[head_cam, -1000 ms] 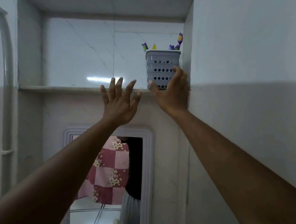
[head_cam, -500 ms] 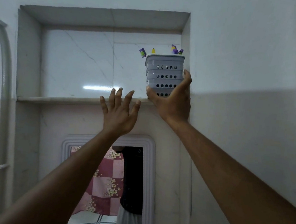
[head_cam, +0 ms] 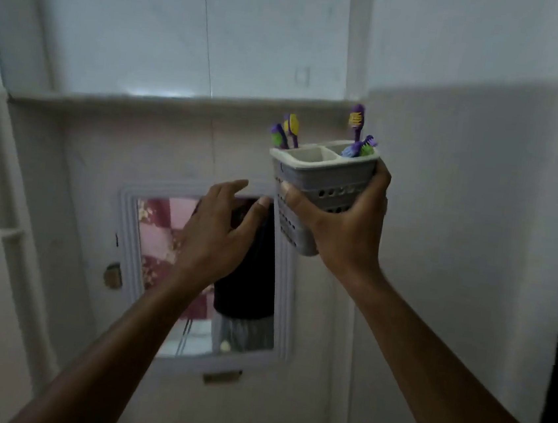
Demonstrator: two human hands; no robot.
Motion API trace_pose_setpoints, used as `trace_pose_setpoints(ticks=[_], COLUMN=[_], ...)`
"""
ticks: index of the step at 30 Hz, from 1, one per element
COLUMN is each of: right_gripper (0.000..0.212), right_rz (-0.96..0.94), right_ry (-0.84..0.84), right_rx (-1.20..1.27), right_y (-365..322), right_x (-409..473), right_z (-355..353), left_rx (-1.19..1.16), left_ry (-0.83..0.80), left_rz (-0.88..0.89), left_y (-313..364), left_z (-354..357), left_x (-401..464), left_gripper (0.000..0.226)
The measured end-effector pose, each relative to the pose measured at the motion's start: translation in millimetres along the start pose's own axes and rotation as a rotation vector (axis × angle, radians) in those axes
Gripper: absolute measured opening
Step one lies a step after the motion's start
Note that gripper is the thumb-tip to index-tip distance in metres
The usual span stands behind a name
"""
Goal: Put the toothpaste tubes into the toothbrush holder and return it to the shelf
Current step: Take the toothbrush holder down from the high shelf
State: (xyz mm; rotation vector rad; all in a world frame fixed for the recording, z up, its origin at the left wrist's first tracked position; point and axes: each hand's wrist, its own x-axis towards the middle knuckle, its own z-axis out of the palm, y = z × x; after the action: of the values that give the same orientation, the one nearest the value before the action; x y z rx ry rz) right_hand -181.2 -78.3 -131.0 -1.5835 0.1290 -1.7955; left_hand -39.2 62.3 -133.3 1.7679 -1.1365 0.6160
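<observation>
The right hand [head_cam: 344,232] is gripping a grey perforated holder [head_cam: 322,181] below the shelf [head_cam: 179,102]. Purple toothbrushes [head_cam: 356,121] are poking out. The left hand [head_cam: 216,235] is hovering beside the holder, fingers spread.

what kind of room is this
Most likely a home bathroom: the right hand holds a toothbrush holder with toothbrushes, below a tiled wall shelf and above a mirror.

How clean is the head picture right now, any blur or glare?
Head view: dim and motion-smeared overall, the left hand and mirror soft; faint glare on the shelf edge; toothbrush holder in the right hand stays readable.
</observation>
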Motion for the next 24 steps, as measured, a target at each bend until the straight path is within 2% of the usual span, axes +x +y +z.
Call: trace_pose_setpoints(ticks=[4,6,12,16,19,24], right_gripper=[0.128,0.128,0.126,0.121,0.121,0.122], right_rz=[0.236,0.361,0.641,0.781,0.847,0.949], right_ry=[-0.096,-0.135,-0.229,-0.284,-0.338,-0.445], right_rx=[-0.107,-0.148,-0.218,-0.285,-0.370,-0.511], right_y=[39.0,59.9,102.5,124.9,142.9,173.4], right_x=[-103.4,-157.3,-287.9,-343.0,-376.4,-418.4], right_z=[-25.6,-38.1,-67.7,-80.7,-87.4,-92.4], left_rx=[-0.061,-0.089,-0.102,-0.052,0.030,0.125], left_ry=[-0.058,-0.090,-0.222,-0.260,-0.249,-0.403], left_rz=[-0.128,-0.238,-0.421,-0.573,-0.737,-0.975], left_y=[-39.6,-57.4,-107.5,-140.5,-177.0,-227.7], left_z=[29.9,43.2,63.5,63.5,66.1,82.4], left_x=[-90.1,-141.2,-260.6,-319.7,-369.2,-443.2], left_gripper=[0.061,0.053,0.029,0.027,0.015,0.022])
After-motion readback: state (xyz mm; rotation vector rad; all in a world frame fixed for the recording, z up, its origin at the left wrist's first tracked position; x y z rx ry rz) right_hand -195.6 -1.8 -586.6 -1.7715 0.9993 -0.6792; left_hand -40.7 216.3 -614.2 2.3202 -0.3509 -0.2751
